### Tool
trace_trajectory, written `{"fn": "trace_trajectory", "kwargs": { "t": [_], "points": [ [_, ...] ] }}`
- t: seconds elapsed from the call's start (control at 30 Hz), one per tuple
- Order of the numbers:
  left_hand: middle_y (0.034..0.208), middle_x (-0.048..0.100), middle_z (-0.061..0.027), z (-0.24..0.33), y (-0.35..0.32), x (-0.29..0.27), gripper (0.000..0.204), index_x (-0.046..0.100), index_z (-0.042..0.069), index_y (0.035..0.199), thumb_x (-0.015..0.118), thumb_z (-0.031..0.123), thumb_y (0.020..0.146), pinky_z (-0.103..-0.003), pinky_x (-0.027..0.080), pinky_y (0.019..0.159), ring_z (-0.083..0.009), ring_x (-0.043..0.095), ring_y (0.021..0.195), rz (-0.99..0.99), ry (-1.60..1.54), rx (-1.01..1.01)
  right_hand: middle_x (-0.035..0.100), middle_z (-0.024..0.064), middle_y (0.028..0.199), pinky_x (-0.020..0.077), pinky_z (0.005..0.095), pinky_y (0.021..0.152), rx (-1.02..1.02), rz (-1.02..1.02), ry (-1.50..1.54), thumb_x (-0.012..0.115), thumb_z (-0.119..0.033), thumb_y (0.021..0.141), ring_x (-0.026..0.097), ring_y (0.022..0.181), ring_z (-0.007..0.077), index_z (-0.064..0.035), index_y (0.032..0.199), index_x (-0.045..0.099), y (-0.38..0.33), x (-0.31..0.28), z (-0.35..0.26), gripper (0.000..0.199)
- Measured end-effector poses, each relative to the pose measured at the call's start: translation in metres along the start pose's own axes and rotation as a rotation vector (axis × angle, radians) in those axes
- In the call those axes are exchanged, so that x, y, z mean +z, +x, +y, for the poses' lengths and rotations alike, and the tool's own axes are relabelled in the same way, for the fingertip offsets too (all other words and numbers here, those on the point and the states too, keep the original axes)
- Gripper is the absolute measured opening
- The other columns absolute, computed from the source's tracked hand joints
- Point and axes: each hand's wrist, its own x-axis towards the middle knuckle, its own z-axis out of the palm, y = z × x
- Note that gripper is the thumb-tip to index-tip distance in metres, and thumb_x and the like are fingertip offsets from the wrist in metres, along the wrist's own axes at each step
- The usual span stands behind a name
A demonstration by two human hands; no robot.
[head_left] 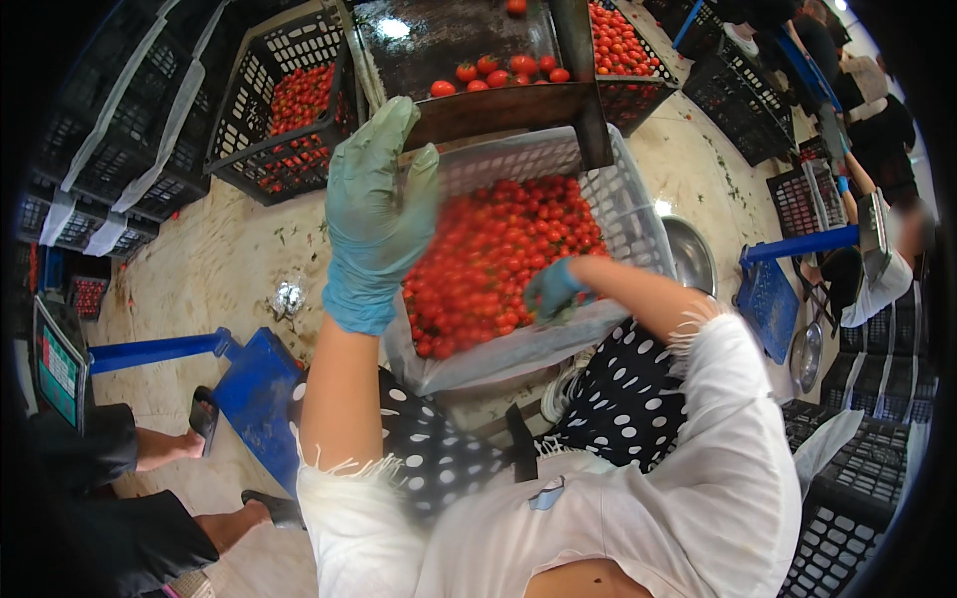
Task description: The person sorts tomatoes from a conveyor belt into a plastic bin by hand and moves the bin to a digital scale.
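Observation:
My left hand (384,214), in a blue-green glove stained yellowish, is raised beside the metal chute's front edge with fingers stretched up and thumb apart. Nothing shows in it. Below lies a white-lined plastic crate (628,229) full of small red cherry tomatoes (538,224). The tomatoes at the left of the heap are smeared by motion. My right hand (555,291), also gloved, reaches down over the tomatoes at the crate's near right side. Its fingers are bent downward and blurred, so I cannot make out whether they hold anything.
Several tomatoes sit at the lower end of the dark metal chute (449,45). Black crates of tomatoes flank it at left (224,149) and right (638,95). A blue platform scale (259,394) stands left, a steel bowl (688,254) right. Other people are at both sides.

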Motion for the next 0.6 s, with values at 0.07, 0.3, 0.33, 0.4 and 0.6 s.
{"fn": "trace_trajectory", "kwargs": {
  "t": [0.07,0.3,0.33,0.4,0.6],
  "points": [
    [0.111,0.058,-0.0122,-0.003,0.0,-0.01,0.039,0.056,0.003,0.117,0.064,0.002,0.079,-0.03,0.049,0.083,-0.0224,0.057,0.1,-0.001,0.041,0.018,0.055,-0.0015,0.058,0.0399,0.03,0.046,0.213,-0.129,0.0,0.066,-0.025,0.077,0.05,0.052,0.0105,-0.0076,0.071,0.063,-0.061,-0.029,0.016,0.019],
    [0.112,0.058,-0.013,0.014,0.004,-0.005,0.037,0.055,0.0,0.117,0.062,0.001,0.081,-0.03,0.047,0.089,-0.0201,0.057,0.102,-0.011,-0.049,-0.013,0.063,0.0074,0.092,0.0468,0.0289,0.062,0.058,1.267,0.809,0.062,-0.042,0.08,0.059,0.073,0.0123,-0.0067,0.102,0.056,-0.253,-0.114,0.058,0.042],
    [0.112,0.058,-0.0129,0.015,0.005,-0.002,0.037,0.055,0.0,0.117,0.062,0.001,0.081,-0.03,0.047,0.089,-0.0202,0.057,0.103,-0.011,-0.059,0.0,0.064,0.0066,0.091,0.0462,0.0277,0.062,0.094,1.291,0.738,0.062,-0.041,0.081,0.059,0.072,0.0118,-0.0067,0.101,0.057,-0.258,-0.114,0.064,0.04],
    [0.112,0.058,-0.0132,0.012,0.004,0.001,0.039,0.055,0.003,0.117,0.064,0.002,0.079,-0.031,0.049,0.085,-0.0244,0.056,0.101,-0.008,-0.049,0.02,0.065,0.005,0.088,0.0452,0.0257,0.06,0.095,1.297,0.639,0.062,-0.04,0.081,0.059,0.071,0.0108,-0.0071,0.1,0.057,-0.259,-0.11,0.058,0.038],
    [0.113,0.058,-0.0159,0.004,-0.002,-0.003,0.041,0.055,0.004,0.117,0.065,0.007,0.078,-0.037,0.046,0.087,-0.0309,0.055,0.102,-0.073,0.056,0.001,0.064,0.0042,0.081,0.0453,0.0223,0.062,-0.318,0.977,0.632,0.063,-0.033,0.081,0.061,0.069,0.013,-0.0074,0.096,0.06,-0.217,-0.057,-0.033,0.03]
  ]
}}
